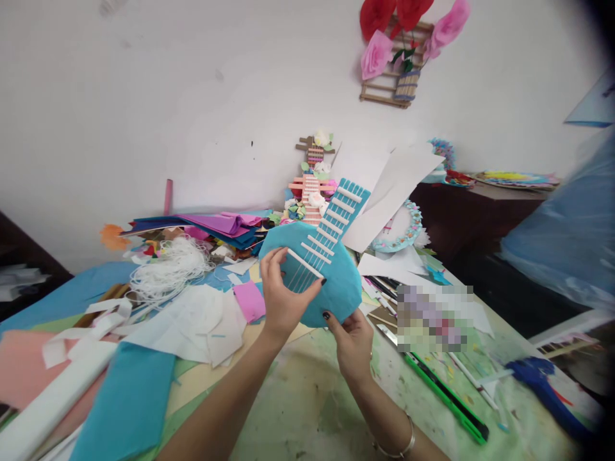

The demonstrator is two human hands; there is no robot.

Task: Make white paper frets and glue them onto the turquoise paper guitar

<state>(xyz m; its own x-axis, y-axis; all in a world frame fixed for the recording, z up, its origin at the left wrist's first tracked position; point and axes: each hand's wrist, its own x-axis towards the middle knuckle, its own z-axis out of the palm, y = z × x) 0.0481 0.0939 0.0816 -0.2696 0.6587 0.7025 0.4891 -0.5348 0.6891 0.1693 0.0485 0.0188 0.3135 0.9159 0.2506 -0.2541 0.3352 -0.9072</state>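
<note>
A blue paper guitar (pixel 342 282) is held up over the table, tilted, its neck (pixel 343 211) pointing up and right. White cross strips sit along the neck, and thin white strings run down onto the body. My left hand (pixel 281 294) reaches over the body, thumb and fingertips at the two ends of a white strip (pixel 305 264) that lies across the strings. My right hand (pixel 353 342) grips the lower edge of the body, thumb in front and fingers mostly hidden behind.
White string (pixel 168 269) lies tangled at left beside folded coloured paper (pixel 216 224) and a blue sheet (pixel 127 400). At right are a green cutter (pixel 446 397) and a blue glue gun (pixel 538 384). Smaller paper guitars (pixel 311 192) stand against the wall.
</note>
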